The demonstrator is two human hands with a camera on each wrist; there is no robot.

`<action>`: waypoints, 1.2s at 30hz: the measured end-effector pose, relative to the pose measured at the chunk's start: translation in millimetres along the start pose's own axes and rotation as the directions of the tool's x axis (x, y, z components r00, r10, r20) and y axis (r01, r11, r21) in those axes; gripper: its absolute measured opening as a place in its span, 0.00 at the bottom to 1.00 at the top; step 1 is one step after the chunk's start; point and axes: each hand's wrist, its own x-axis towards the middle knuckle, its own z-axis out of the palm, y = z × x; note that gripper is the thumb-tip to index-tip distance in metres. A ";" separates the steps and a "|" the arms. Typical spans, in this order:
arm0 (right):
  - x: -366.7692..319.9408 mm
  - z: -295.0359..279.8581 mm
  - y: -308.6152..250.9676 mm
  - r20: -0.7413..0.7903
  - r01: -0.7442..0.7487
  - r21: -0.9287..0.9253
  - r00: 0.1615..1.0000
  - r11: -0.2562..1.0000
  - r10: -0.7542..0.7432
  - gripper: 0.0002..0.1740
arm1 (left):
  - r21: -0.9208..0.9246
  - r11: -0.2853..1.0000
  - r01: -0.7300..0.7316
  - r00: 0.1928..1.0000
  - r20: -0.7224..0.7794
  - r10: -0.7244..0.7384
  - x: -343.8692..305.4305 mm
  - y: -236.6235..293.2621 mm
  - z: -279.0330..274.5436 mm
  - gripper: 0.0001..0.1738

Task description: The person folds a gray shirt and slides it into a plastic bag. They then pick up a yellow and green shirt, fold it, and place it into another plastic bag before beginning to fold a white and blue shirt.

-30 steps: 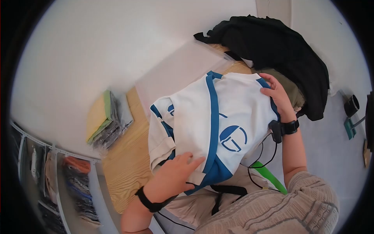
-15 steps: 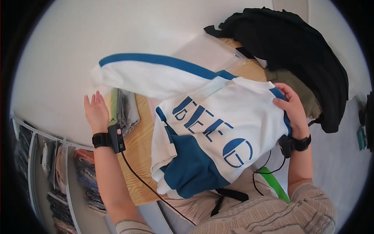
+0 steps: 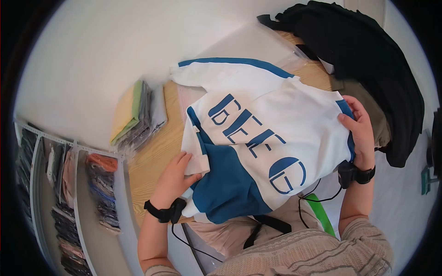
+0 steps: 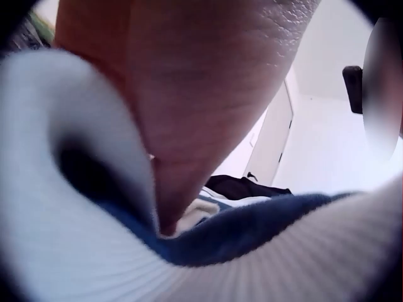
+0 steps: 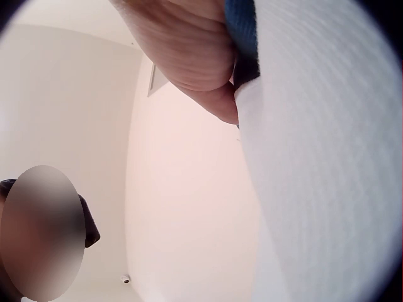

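Note:
A white sweatshirt (image 3: 313, 115) with blue panels and large blue letters lies spread over the table's front and the person's lap. One sleeve (image 3: 230, 69) with a blue stripe stretches out to the far left. My right hand (image 3: 361, 133) grips the blue-trimmed edge at the right, thumb on top. At the near left side, my left hand (image 3: 171, 181) pinches the garment beside a folded white cuff (image 3: 198, 164). White ribbed fabric (image 4: 208, 277) and a blue band fill the lower left wrist view, close under that hand. White cloth (image 5: 327, 157) hangs beside the right palm in the right wrist view.
A wooden table (image 3: 149, 170) holds a stack of bagged clothes (image 3: 140, 115) at left and a clear plastic sheet (image 3: 248, 43) behind. Black clothing (image 3: 359, 60) is heaped at the back right over an olive garment (image 3: 368, 110). Shelves (image 3: 78, 184) with packed clothes stand at lower left.
My left hand swung the striped sleeve out to the far left, uncovering the letters, let it go and came back to the near left edge. The right hand kept its hold.

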 end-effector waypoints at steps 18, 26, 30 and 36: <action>7.9 -5.3 11.2 -0.030 0.017 -0.226 0.999 0.974 -0.024 0.22 | -0.677 0.676 0.291 0.610 -0.413 -0.676 -113.0 -32.7 31.7 0.11; 9.0 -4.3 20.6 -0.059 0.121 -0.440 0.985 0.890 -0.163 0.21 | -0.835 0.349 0.424 0.643 0.007 -0.766 -162.5 25.2 131.2 0.13; -2.8 10.1 9.6 0.041 0.174 -0.662 0.980 0.729 -0.196 0.25 | -0.963 0.249 -0.100 0.581 -0.259 -0.771 -128.7 48.1 158.8 0.14; -11.5 16.0 -2.1 0.130 0.205 -0.809 0.976 0.551 -0.173 0.28 | -0.837 0.322 0.441 0.534 -0.044 -0.844 -143.6 36.8 121.6 0.17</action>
